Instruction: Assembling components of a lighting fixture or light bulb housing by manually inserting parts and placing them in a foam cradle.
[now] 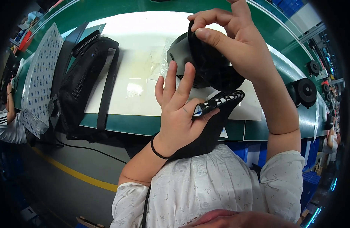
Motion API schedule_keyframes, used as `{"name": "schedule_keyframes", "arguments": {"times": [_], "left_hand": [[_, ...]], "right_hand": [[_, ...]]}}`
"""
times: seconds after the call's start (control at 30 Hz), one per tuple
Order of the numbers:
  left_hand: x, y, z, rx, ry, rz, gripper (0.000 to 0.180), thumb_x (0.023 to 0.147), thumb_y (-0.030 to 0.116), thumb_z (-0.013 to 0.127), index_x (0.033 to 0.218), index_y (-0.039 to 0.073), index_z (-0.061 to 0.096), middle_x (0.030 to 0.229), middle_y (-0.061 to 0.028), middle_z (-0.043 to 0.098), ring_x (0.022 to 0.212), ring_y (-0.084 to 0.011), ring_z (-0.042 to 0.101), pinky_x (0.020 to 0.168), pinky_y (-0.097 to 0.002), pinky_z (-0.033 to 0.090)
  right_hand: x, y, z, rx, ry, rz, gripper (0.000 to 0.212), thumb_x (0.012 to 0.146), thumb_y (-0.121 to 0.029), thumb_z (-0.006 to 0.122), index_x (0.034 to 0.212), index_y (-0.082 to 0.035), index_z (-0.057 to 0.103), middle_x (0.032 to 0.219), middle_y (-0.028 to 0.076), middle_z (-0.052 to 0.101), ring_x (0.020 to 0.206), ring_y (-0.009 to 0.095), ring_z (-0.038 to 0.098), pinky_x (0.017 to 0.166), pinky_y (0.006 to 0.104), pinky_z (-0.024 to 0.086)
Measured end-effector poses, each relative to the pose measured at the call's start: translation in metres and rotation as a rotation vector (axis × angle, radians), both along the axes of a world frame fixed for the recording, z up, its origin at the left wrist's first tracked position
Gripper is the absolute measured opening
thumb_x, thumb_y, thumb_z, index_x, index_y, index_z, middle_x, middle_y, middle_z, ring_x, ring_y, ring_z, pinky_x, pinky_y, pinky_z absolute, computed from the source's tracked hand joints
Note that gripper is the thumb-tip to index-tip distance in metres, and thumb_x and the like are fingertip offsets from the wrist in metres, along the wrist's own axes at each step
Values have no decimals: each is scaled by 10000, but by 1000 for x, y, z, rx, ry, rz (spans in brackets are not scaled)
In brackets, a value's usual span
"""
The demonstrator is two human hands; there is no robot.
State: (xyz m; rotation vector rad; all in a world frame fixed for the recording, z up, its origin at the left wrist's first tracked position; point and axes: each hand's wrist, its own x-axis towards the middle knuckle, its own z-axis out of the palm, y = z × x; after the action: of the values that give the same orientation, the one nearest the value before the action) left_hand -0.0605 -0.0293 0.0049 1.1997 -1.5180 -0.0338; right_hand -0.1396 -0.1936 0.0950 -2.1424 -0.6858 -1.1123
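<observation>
My left hand (pixel 178 117) pinches one end of a black fabric piece (pixel 216 125) between thumb and forefinger, its other fingers spread. Along the upper edge of that piece runs a black strip with white dots (pixel 225 99). Just beyond it stands a rounded black shell (pixel 178 51), smooth and slightly glossy on its left side. With thumb and fingers closed, my right hand (pixel 234 38) grips the top of a thin black flap (pixel 191 41) at the shell. The hand and the flap hide much of the shell's right side, and I cannot tell how the two are joined.
A black mesh bag with straps (pixel 85 81) lies to the left, beside a printed translucent sheet (pixel 40 79). A white mat (pixel 138 104) covers part of the green table (pixel 144 125). Black round parts (pixel 305 92) stand at the right. Another person (pixel 9 127) is at the far left.
</observation>
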Motion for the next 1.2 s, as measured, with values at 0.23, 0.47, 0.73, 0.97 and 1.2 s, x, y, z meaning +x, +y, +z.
{"name": "schedule_keyframes", "arguments": {"times": [0.23,0.47,0.73,0.97,1.2], "left_hand": [[0,-2,1,-3,-1,-2,202,641,228,705,653,61,592,1363,-161,323,1279,-382,213,990,-483,97],[0,0,1,3,-20,16,191,638,213,704,681,55,604,1365,-168,316,1277,-380,221,992,-477,99],[-2,-1,0,-6,-39,8,190,640,206,702,685,51,603,1374,-178,295,1279,-378,217,989,-479,101],[2,-1,-1,11,-38,25,174,647,201,698,676,53,610,1377,-177,288,1280,-379,214,986,-488,94],[-2,-3,0,-30,-19,12,172,666,209,696,666,60,609,1379,-160,295,1282,-377,214,994,-474,84]], "right_hand": [[-1,12,4,-516,-298,-525,601,779,38,515,1278,-51,192,882,80,529,865,126,513,786,282,397],[-31,66,16,-613,307,-1012,454,792,8,492,1211,-105,359,1068,27,606,975,174,576,920,374,223],[-34,65,12,-572,293,-1020,415,809,-12,444,1209,-115,413,1089,29,593,1036,180,543,945,390,192],[-37,63,24,-231,603,-874,512,787,-7,474,1272,-82,330,1145,102,554,1159,183,451,987,357,202],[-79,18,6,275,244,-879,262,806,-139,568,1050,-50,530,1259,115,432,1133,178,422,964,306,285]]}}
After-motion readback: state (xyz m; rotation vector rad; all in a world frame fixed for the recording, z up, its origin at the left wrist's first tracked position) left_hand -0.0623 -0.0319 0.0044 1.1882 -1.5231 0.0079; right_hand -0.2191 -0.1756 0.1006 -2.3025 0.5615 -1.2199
